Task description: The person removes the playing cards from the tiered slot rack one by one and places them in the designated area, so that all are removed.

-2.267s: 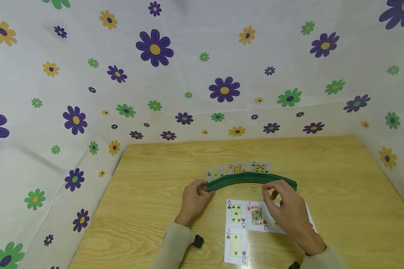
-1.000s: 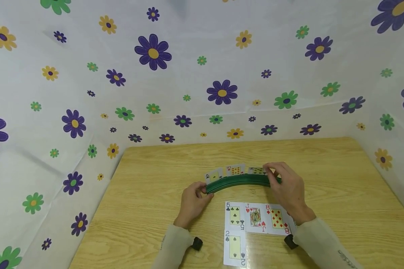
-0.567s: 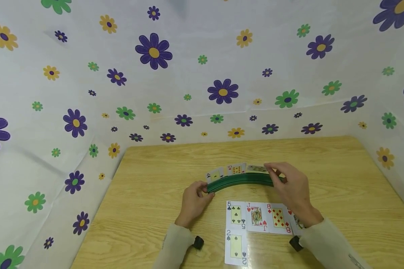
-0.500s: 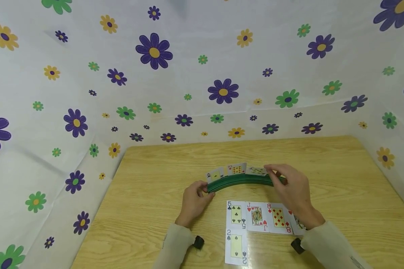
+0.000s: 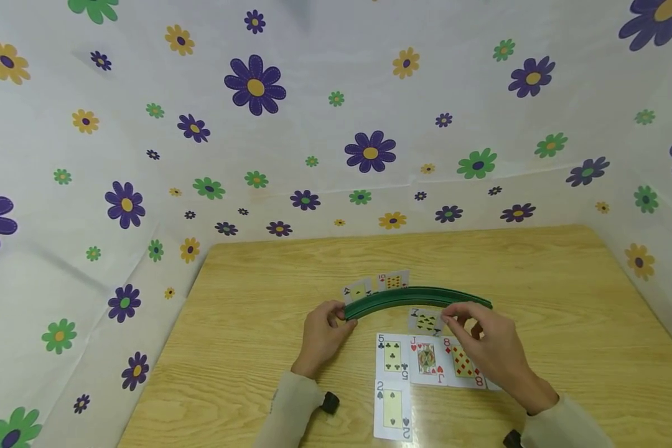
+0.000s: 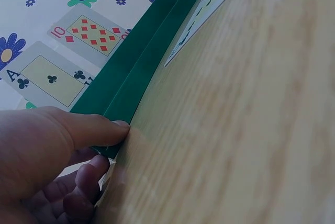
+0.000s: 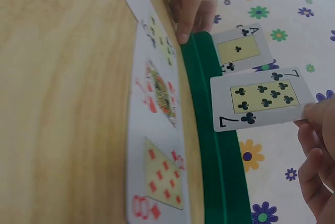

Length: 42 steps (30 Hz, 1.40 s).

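A green curved card holder stands on the table, its left end pinched between the thumb and fingers of my left hand. Upright in its slot are the ace of clubs and the ten of diamonds. My right hand pinches the seven of clubs by one edge, out of the holder and on its near side. Face up below lie the five of clubs, jack of hearts and eight of diamonds. My right hand and forearm hide most of a further card beside the eight.
Under the five lies the two of spades. The wooden table reaches back to a white flowered cloth that rises behind it and at both sides.
My right hand has lifted the seven of clubs out of the holder and brought it toward me, above the row of laid cards. My left hand has stayed on the holder's end.
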### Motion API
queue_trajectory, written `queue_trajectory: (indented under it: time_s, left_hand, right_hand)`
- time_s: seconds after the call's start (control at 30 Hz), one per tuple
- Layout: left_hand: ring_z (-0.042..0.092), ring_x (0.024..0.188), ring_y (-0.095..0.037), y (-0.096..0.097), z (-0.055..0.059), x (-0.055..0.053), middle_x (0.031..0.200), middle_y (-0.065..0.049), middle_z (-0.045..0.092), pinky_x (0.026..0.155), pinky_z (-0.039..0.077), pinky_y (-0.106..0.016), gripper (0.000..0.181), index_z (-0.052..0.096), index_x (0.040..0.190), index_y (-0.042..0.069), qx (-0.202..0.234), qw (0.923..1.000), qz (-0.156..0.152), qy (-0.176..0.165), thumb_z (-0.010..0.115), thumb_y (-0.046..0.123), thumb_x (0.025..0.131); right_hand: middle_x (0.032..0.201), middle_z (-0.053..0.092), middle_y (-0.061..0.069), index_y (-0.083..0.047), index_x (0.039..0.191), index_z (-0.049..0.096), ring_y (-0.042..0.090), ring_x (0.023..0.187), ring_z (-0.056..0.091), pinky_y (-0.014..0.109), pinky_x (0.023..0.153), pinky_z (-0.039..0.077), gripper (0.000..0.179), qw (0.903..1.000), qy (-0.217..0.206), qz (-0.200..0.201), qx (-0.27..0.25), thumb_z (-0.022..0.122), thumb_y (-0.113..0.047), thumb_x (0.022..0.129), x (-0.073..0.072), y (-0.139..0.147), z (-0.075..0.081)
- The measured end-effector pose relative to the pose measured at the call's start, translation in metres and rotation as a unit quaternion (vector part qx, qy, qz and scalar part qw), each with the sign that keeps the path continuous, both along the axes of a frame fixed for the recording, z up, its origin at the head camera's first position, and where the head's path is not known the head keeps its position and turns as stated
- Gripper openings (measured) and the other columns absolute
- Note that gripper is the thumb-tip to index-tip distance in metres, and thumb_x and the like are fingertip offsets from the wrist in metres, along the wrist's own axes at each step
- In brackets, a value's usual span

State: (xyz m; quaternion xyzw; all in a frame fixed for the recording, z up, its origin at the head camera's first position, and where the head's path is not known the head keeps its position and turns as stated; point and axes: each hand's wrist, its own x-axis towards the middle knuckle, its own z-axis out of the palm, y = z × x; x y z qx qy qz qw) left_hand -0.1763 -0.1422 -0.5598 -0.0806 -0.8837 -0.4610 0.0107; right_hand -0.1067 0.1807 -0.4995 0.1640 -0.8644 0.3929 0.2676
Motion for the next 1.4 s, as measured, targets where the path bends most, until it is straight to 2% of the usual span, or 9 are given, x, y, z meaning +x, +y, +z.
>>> queue_trajectory:
  time_s: [0.23, 0.53, 0.73, 1.0, 1.2, 1.4]
  left_hand:
    - [0.052, 0.067, -0.001, -0.001, -0.004, -0.001, 0.099, -0.010, 0.075, 0.060, 0.046, -0.019, 0.034, 0.076, 0.122, 0.000, -0.001, 0.9999, -0.005, 0.009, 0.088, 0.013, 0.092]
    - [0.053, 0.068, -0.001, -0.001, -0.002, 0.000, 0.099, -0.010, 0.076, 0.061, 0.045, -0.018, 0.035, 0.076, 0.122, 0.000, 0.001, 0.9999, -0.004, 0.011, 0.088, 0.013, 0.092]
    - [0.053, 0.068, -0.002, 0.000, 0.000, 0.001, 0.099, -0.010, 0.076, 0.061, 0.045, -0.018, 0.034, 0.077, 0.122, 0.000, -0.002, 1.0000, -0.003, 0.006, 0.088, 0.013, 0.092]
    - [0.053, 0.068, -0.003, 0.000, -0.001, 0.000, 0.099, -0.010, 0.075, 0.059, 0.045, -0.019, 0.035, 0.076, 0.122, 0.000, -0.001, 1.0000, -0.002, 0.004, 0.088, 0.014, 0.093]
    - [0.053, 0.069, -0.004, -0.001, 0.000, -0.001, 0.100, -0.010, 0.075, 0.060, 0.045, -0.019, 0.036, 0.076, 0.124, 0.000, -0.005, 1.0000, 0.000, 0.001, 0.088, 0.014, 0.093]
    - [0.053, 0.069, -0.005, -0.001, -0.001, 0.000, 0.100, -0.011, 0.075, 0.060, 0.045, -0.019, 0.036, 0.076, 0.124, 0.000, -0.004, 1.0000, -0.002, -0.004, 0.088, 0.015, 0.093]
  right_hand:
    - [0.086, 0.078, -0.005, -0.012, 0.103, 0.078, -0.003, 0.074, 0.058, 0.012, 0.055, 0.043, 0.033, 0.9993, -0.012, 0.027, -0.023, 0.087, 0.012, 0.082, 0.011, -0.001, -0.008]
    - [0.088, 0.077, -0.004, -0.012, 0.102, 0.075, -0.003, 0.076, 0.061, 0.014, 0.058, 0.048, 0.030, 0.9961, -0.057, 0.033, -0.059, 0.083, 0.013, 0.087, 0.023, -0.002, -0.016]
    - [0.087, 0.077, -0.005, -0.014, 0.100, 0.074, -0.004, 0.077, 0.062, 0.016, 0.058, 0.048, 0.029, 0.9938, -0.091, 0.019, -0.061, 0.083, 0.010, 0.088, 0.033, -0.002, -0.026]
    - [0.086, 0.074, -0.012, -0.018, 0.100, 0.076, -0.005, 0.074, 0.056, 0.018, 0.058, 0.046, 0.024, 0.9899, -0.138, -0.004, -0.035, 0.084, 0.003, 0.090, 0.046, -0.004, -0.033]
    - [0.083, 0.066, -0.018, -0.021, 0.098, 0.076, -0.006, 0.073, 0.050, 0.021, 0.062, 0.045, 0.023, 0.9832, -0.182, -0.015, -0.008, 0.085, 0.000, 0.091, 0.057, -0.007, -0.040]
    - [0.091, 0.064, -0.018, -0.027, 0.092, 0.073, -0.007, 0.077, 0.049, 0.020, 0.065, 0.048, 0.031, 0.9827, -0.183, -0.020, 0.023, 0.089, 0.000, 0.087, 0.068, -0.014, -0.044]
